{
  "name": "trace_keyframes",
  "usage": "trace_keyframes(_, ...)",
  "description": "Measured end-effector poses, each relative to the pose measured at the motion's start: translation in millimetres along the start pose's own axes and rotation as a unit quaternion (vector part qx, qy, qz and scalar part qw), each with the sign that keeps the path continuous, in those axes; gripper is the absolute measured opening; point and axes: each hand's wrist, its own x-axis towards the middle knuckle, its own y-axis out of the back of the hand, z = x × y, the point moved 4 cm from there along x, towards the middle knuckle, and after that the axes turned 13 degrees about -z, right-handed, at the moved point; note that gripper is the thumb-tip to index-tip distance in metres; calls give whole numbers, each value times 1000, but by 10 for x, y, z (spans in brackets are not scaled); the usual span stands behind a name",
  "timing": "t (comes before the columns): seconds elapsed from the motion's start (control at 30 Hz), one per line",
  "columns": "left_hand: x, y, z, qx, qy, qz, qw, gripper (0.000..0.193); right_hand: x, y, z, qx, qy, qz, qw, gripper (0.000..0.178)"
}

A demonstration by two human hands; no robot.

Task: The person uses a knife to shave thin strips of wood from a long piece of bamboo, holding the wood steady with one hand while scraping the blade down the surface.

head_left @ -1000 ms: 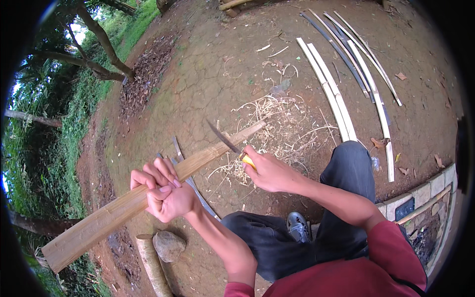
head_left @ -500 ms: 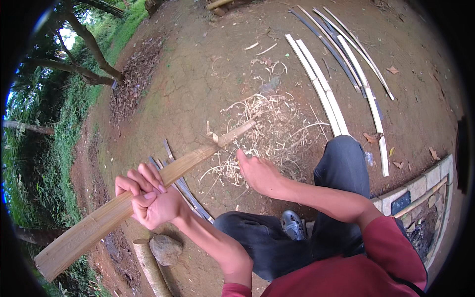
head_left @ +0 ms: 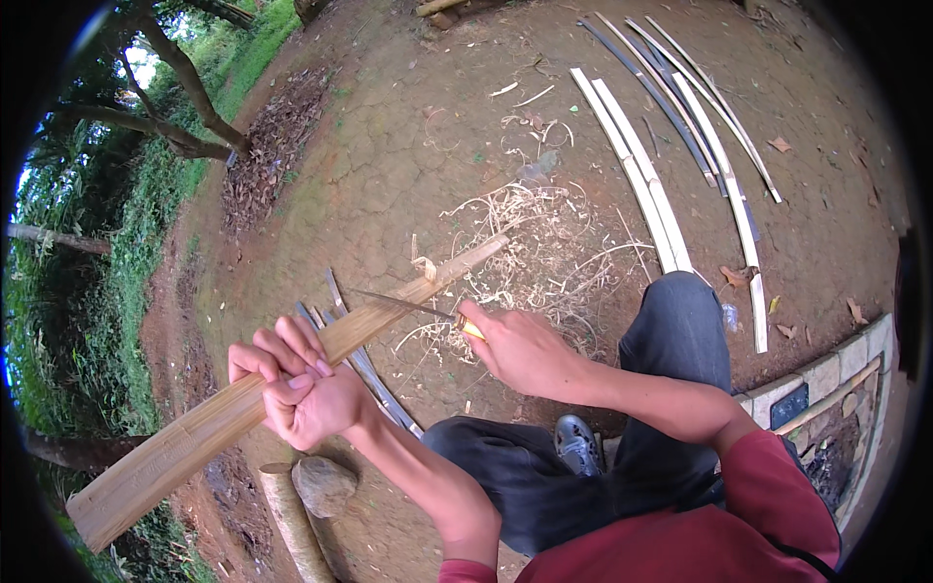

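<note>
A long, pale brown bamboo strip (head_left: 185, 452) runs slantwise from the lower left up to the middle. My left hand (head_left: 296, 381) is closed around it, fingers wrapped over its far edge. In my right hand (head_left: 520, 348) is a knife (head_left: 413, 305) with a yellow handle, most of which the fingers hide. Its thin blade lies across the strip, pointing left. Just beyond the blade, a curled shaving (head_left: 425, 266) stands up from the strip's surface. The strip's far end reaches over a heap of shavings (head_left: 530, 228) on the ground.
Split bamboo lengths (head_left: 641, 185) lie at the upper right, with dark strips (head_left: 364, 364) under the bamboo I hold. A stone (head_left: 325, 486) and a log (head_left: 292, 520) sit near my left arm. At the right is a block-edged pit (head_left: 826, 418); trees (head_left: 185, 87) stand left.
My right hand has drawn the knife back toward me along the strip, away from the curled shaving. The blade now shows across the strip. My left hand keeps its grip.
</note>
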Motion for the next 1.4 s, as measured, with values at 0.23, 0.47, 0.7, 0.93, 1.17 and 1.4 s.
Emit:
trace_keyframes(0.23,35,-105,2,16,12,1,1000,15,-28,101,-73,26,37,59,997,21)
trace_keyframes(0.47,80,-143,-40,-18,11,-9,1000,17,13,91,-120,66,57,95,992,20)
trace_keyframes(0.7,116,11,-29,18,15,6,1000,15,344,-223,488,3,-82,-43,996,28)
trace_keyframes(0.93,79,227,-24,12,13,49,999,15,304,55,140,105,-7,8,994,24)
trace_keyframes(1.17,56,-32,-36,-2,-10,19,1000,16,187,72,-98,16,-7,24,1000,18)
trace_keyframes(1.4,126,-179,-59,36,-11,29,999,14,312,-34,335,34,-47,-27,998,23)
